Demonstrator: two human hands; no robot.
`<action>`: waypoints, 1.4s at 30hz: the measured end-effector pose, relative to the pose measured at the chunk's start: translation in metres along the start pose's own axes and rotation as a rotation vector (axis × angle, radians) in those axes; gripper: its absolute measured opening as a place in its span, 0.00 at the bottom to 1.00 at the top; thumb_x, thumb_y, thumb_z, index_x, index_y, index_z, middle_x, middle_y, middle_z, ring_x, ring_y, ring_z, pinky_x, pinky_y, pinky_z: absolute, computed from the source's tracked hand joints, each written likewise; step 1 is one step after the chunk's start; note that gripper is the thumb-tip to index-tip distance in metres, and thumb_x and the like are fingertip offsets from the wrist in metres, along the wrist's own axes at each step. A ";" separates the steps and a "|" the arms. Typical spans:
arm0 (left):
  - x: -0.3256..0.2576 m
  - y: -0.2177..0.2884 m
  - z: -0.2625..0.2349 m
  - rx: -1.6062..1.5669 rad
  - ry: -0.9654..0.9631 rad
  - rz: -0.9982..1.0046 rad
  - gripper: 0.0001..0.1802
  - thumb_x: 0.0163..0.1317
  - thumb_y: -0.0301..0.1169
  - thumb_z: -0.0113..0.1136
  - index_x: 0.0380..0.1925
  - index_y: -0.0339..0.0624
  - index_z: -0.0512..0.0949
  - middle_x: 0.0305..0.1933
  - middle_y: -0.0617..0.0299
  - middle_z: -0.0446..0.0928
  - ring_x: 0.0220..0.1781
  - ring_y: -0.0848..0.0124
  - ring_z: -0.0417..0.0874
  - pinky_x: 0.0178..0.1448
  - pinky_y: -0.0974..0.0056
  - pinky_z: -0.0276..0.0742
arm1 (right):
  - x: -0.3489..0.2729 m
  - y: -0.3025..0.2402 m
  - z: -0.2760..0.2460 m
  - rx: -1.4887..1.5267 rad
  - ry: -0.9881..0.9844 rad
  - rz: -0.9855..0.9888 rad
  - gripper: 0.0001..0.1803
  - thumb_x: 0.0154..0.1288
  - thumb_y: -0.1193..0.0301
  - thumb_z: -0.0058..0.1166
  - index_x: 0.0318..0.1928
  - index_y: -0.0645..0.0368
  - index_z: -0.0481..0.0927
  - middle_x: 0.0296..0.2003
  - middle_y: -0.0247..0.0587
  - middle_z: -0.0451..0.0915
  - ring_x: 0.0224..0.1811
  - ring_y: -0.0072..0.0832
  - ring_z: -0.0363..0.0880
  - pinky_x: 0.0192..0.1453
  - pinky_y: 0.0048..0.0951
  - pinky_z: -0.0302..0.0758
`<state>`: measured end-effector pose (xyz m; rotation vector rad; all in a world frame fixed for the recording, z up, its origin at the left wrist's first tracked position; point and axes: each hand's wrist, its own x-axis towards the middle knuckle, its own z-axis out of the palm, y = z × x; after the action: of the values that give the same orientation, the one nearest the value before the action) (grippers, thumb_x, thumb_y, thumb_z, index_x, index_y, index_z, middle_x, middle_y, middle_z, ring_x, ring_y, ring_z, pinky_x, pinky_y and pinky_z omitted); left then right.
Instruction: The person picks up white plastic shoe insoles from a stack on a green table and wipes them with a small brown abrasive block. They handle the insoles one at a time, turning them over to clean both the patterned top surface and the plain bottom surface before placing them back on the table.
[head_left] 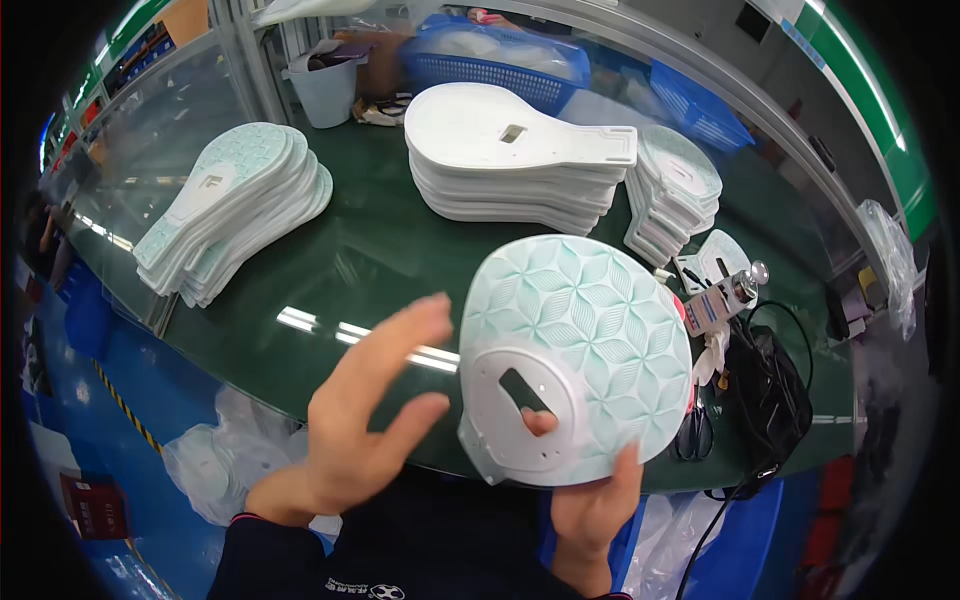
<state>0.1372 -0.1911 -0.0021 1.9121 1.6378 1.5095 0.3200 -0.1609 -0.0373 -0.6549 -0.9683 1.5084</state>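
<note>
A rounded white plastic panel (590,350) with a pale green flower-like pattern is held up over the near side of the green table. My right hand (590,505) grips it from below: the thumb lies on the patterned face, and a fingertip shows through the slot in the smooth white disc. To its left my left hand (375,400) is raised, thumb and fingers apart, touching nothing. Stacks of similar pieces stand farther back: a patterned stack (245,210) at left, a plain white stack (515,150) in the middle, and another stack (675,190) to its right.
On the right lie a clear bottle with a label (715,305), black-handled scissors (693,435) and a black bag (768,400) with a cable. Blue baskets (500,75) and a white bin (325,90) stand at the back. Plastic-wrapped pieces (215,465) sit below the table's left edge.
</note>
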 end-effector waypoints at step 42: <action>-0.022 0.026 0.010 -0.764 0.182 -0.365 0.21 0.66 0.37 0.38 0.35 0.26 0.72 0.24 0.55 0.76 0.19 0.72 0.72 0.23 0.71 0.65 | -0.022 -0.010 -0.026 -0.680 0.096 -0.507 0.34 0.59 0.76 0.46 0.64 0.60 0.48 0.62 0.52 0.53 0.56 0.39 0.63 0.54 0.34 0.67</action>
<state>0.1646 -0.2144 -0.0004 1.0421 1.1215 1.8139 0.3511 -0.1766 -0.0445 -0.8625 -1.4564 0.6818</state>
